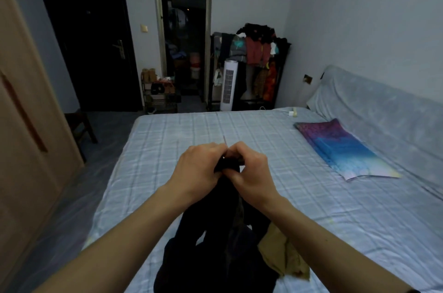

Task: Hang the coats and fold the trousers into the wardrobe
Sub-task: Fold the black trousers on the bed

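Above bed [167,139], left hand [199,169], right hand [251,171] grip garment [223,244].

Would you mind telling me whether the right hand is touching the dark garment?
Touching. The head view shows the right hand gripping the top edge of the dark garment, which hangs down from it.

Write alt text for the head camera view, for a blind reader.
The left hand and right hand grip the top of a dark garment held up over a bed with a pale checked sheet. A tan garment lies beside it on the bed, and a loaded clothes rack stands at the far wall.
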A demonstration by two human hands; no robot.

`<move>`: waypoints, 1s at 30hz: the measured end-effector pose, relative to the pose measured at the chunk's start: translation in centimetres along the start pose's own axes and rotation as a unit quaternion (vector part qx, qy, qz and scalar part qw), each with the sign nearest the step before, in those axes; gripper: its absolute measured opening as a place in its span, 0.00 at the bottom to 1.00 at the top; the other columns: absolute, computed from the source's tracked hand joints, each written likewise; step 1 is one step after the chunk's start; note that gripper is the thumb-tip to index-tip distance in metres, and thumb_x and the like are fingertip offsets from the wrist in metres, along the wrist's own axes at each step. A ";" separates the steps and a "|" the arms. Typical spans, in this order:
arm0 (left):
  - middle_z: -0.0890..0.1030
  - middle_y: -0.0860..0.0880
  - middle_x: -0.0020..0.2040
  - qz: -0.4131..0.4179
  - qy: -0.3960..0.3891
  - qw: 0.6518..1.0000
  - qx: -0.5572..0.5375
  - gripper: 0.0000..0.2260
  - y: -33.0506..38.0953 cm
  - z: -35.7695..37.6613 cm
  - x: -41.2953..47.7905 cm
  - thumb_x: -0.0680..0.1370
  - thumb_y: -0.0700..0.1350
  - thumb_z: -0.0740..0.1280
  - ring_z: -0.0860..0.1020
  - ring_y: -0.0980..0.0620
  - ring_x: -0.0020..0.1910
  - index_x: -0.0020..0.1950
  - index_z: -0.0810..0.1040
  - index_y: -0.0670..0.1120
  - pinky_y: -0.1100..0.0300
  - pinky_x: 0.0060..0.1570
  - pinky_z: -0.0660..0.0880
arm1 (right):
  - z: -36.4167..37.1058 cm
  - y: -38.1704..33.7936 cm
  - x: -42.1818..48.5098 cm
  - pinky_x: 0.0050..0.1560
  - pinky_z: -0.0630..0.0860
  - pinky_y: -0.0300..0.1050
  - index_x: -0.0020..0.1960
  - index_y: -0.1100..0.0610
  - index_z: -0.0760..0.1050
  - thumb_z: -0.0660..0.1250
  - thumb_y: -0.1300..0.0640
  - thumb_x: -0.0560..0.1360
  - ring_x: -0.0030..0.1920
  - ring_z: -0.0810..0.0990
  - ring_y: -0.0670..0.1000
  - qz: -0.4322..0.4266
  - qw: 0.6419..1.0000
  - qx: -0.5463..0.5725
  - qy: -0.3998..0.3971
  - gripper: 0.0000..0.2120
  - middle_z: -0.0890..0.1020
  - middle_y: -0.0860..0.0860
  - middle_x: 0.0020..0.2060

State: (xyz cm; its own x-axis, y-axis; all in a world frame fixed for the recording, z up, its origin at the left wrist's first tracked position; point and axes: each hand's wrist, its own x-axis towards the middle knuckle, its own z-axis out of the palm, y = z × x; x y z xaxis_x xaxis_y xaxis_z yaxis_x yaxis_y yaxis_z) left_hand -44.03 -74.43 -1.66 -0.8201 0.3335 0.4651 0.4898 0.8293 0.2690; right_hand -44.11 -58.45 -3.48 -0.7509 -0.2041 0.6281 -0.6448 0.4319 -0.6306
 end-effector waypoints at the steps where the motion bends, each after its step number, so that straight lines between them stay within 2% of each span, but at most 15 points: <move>1: 0.80 0.53 0.42 0.003 -0.011 1.000 0.015 0.07 0.0 -0.2 0.1 0.72 0.43 0.69 0.79 0.48 0.40 0.49 0.77 0.51 0.49 0.40 0.77 | -0.1 0.0 -0.2 0.46 0.78 0.36 0.47 0.57 0.77 0.73 0.69 0.69 0.44 0.82 0.44 0.004 1.000 0.017 -0.012 0.12 0.82 0.45 0.40; 3: 0.80 0.52 0.41 0.004 -0.026 0.998 0.049 0.05 -0.2 -0.4 0.4 0.73 0.43 0.68 0.78 0.46 0.40 0.48 0.78 0.50 0.49 0.41 0.77 | -0.7 0.2 -0.5 0.48 0.79 0.37 0.49 0.56 0.78 0.73 0.66 0.72 0.46 0.83 0.45 0.026 0.997 0.052 -0.044 0.09 0.83 0.45 0.42; 6: 0.78 0.52 0.40 -0.006 -0.031 0.996 0.084 0.04 0.0 -0.7 0.8 0.74 0.45 0.68 0.78 0.45 0.38 0.48 0.79 0.50 0.49 0.44 0.75 | -1.8 1.0 -0.8 0.49 0.81 0.44 0.54 0.55 0.78 0.73 0.58 0.73 0.51 0.82 0.44 0.062 0.993 0.056 -0.088 0.11 0.83 0.45 0.47; 10: 0.79 0.53 0.41 -0.031 0.009 0.995 0.097 0.05 0.7 -1.1 1.9 0.74 0.46 0.70 0.78 0.49 0.40 0.49 0.80 0.52 0.48 0.49 0.74 | -2.5 2.0 -1.6 0.55 0.78 0.44 0.60 0.48 0.74 0.74 0.44 0.71 0.53 0.79 0.40 0.085 0.991 -0.003 -0.102 0.21 0.80 0.41 0.52; 15: 0.81 0.52 0.46 -0.055 0.077 0.983 0.159 0.08 1.8 -1.7 3.5 0.74 0.48 0.69 0.76 0.47 0.50 0.53 0.79 0.51 0.51 0.51 0.67 | -1.6 2.4 -3.9 0.57 0.77 0.44 0.69 0.42 0.64 0.73 0.35 0.64 0.57 0.75 0.42 0.118 0.987 -0.042 -0.105 0.38 0.74 0.42 0.59; 18: 0.81 0.51 0.45 -0.062 0.109 0.975 0.183 0.09 2.3 -2.2 4.4 0.73 0.49 0.70 0.76 0.46 0.48 0.52 0.78 0.50 0.51 0.51 0.66 | -1.4 2.6 -5.2 0.59 0.75 0.41 0.75 0.43 0.55 0.72 0.33 0.64 0.63 0.72 0.43 0.130 0.983 -0.077 -0.105 0.47 0.68 0.42 0.65; 20: 0.81 0.51 0.43 -0.072 0.123 0.969 0.201 0.09 2.5 -2.8 4.9 0.74 0.50 0.69 0.76 0.46 0.47 0.52 0.77 0.49 0.49 0.52 0.67 | -1.7 2.5 -5.8 0.59 0.73 0.40 0.78 0.45 0.51 0.70 0.33 0.65 0.65 0.71 0.44 0.140 0.981 -0.084 -0.100 0.49 0.66 0.43 0.68; 27: 0.80 0.49 0.41 -0.110 0.152 0.955 0.232 0.10 1.7 -5.0 6.3 0.75 0.53 0.68 0.76 0.45 0.45 0.49 0.76 0.47 0.48 0.51 0.68 | -2.3 0.9 -6.4 0.62 0.74 0.44 0.80 0.49 0.44 0.68 0.38 0.69 0.68 0.70 0.47 0.147 0.976 -0.075 -0.141 0.50 0.62 0.46 0.72; 30: 0.79 0.48 0.40 -0.124 0.167 0.949 0.238 0.10 1.1 -5.7 6.4 0.75 0.52 0.68 0.76 0.44 0.44 0.48 0.75 0.46 0.48 0.49 0.67 | -2.7 0.2 -6.4 0.62 0.74 0.46 0.80 0.48 0.43 0.68 0.38 0.69 0.67 0.70 0.48 0.145 0.971 -0.091 -0.167 0.49 0.64 0.46 0.72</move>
State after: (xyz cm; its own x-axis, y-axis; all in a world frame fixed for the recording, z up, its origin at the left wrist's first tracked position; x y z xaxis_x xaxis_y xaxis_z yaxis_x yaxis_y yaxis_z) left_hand -47.06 -73.93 6.48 -0.7139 0.0060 0.7002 0.0392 0.9987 0.0314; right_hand -39.02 -54.70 -6.37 -0.9213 -0.3113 0.2330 -0.3857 0.6552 -0.6496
